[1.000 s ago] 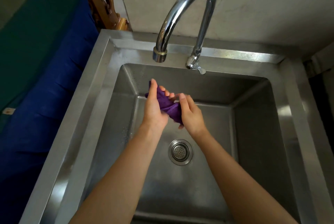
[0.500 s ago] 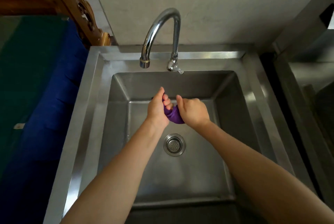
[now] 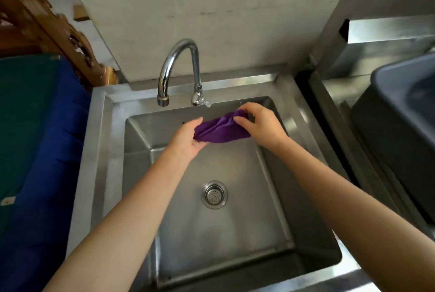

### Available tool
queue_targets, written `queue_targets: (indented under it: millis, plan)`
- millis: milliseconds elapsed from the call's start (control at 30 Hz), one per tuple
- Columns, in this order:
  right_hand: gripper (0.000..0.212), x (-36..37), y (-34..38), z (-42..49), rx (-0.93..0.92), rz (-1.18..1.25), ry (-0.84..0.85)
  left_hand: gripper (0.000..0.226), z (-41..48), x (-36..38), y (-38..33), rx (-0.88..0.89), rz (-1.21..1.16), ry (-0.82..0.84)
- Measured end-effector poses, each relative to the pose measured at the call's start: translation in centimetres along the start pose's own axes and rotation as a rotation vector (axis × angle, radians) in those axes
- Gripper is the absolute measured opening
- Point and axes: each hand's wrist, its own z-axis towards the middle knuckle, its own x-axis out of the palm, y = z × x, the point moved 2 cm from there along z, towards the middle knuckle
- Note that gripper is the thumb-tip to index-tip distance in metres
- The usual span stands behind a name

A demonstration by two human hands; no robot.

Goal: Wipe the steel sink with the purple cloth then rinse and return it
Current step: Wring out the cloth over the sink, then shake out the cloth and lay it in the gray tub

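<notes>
Here, a purple cloth (image 3: 221, 130) is held stretched between two bare hands above the far half of a steel sink (image 3: 103, 150). One end is gripped by the left hand (image 3: 188, 140), fingers curled around the bunched fabric; the other end is pinched at its top edge by the right hand (image 3: 261, 124), thumb and fingers closed on it. The cloth's long axis runs left to right, tilted so that the right end lies farther and higher, just near of the tap (image 3: 181, 68) and its small lever. No water is seen running from the spout. Both hands are on the cloth, so neither is nearer to it; the right hand is the one closer to the sink's far right corner and rim, where the cloth would seemingly be laid if it is to be returned there, though its proper place cannot be told.

The cloth appears soft, folded lengthwise and creased, likely damp. The sink is brushed metal, square, with sloped walls and a round perforated drain (image 3: 214, 194) set near its middle, well apart from the hands. The tap is polished chrome, curved in a high arc.
</notes>
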Motion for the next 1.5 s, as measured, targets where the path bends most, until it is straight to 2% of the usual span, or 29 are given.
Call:
queue_targets:
  millis: [67, 133, 200, 300, 367, 467, 567, 667, 767, 867, 933, 1033, 1100, 1167, 1267, 1333, 1400, 1500]
  plan:
    - [0.014, -1.7, 1.2, -0.2, -0.046, 0.033, -0.064, 0.037, -0.8, 0.8, -0.3, 0.067, 0.193, -0.023]
    - [0.010, -3.0, 2.1, -0.4, -0.052, 0.076, -0.081, 0.026, -2.1, 1.8, -0.7, 0.218, 0.558, 0.008]
    - [0.010, -4.2, 3.0, -0.4, -0.013, 0.143, -0.095, 0.015, -3.8, 3.2, -1.4, 0.389, 0.836, 0.128]
    - [0.016, -6.0, 4.2, -0.1, 0.050, 0.264, -0.079, 0.018, -5.8, 5.7, -1.9, 0.412, 0.778, 0.551]
    - [0.021, -7.4, 4.7, -0.2, 0.096, 0.385, -0.022, 0.026, -6.5, 7.3, -2.1, 0.437, 0.784, 0.684]
    - [0.029, -10.3, 4.2, -0.7, 0.134, 0.600, 0.205, 0.023, -7.1, 8.8, -2.8, 0.543, 0.778, 0.594]
    - [0.049, -13.1, 3.5, -1.3, 0.126, 0.618, 0.375, 0.019, -7.9, 9.9, -3.1, 0.548, 0.676, 0.557]
    - [0.033, -15.0, 3.9, -1.7, 0.161, 0.342, 0.271, 0.017, -8.9, 11.4, -3.0, 0.554, 0.608, 0.541]
    - [0.047, -16.6, 4.1, -2.1, 0.184, 0.136, 0.147, 0.016, -10.2, 13.0, -3.0, 0.569, 0.589, 0.551]
    - [0.042, -18.2, 4.4, -3.1, 0.136, 0.209, 0.095, 0.016, -11.4, 14.4, -3.4, 0.651, 0.642, 0.534]
    - [0.032, -19.3, 4.4, -3.7, 0.102, 0.379, 0.067, 0.021, -12.3, 15.2, -3.6, 0.720, 0.693, 0.503]
    - [0.040, -21.2, 4.2, -4.5, 0.061, 0.520, 0.155, 0.023, -13.5, 16.5, -3.8, 0.811, 0.713, 0.467]
    - [0.041, -22.7, 4.2, -5.3, 0.024, 0.505, 0.257, 0.025, -14.4, 17.3, -4.1, 0.824, 0.619, 0.468]
    - [0.034, -24.2, 3.9, -5.9, 0.019, 0.464, 0.263, 0.024, -15.0, 18.1, -4.6, 0.784, 0.517, 0.520]
    - [0.017, -26.0, 3.6, -6.2, 0.037, 0.239, 0.066, 0.022, -16.1, 19.3, -5.0, 0.708, 0.638, 0.631]
    - [0.016, -26.7, 3.3, -6.2, 0.030, 0.157, -0.015, 0.025, -16.6, 20.0, -4.9, 0.692, 0.785, 0.653]
    - [0.017, -27.3, 3.0, -6.4, 0.027, 0.183, -0.030, 0.017, -17.0, 20.5, -4.8, 0.717, 0.840, 0.622]
    - [0.021, -28.8, 1.9, -6.5, 0.038, 0.223, -0.001, 0.010, -17.2, 21.2, -4.9, 0.811, 0.761, 0.505]
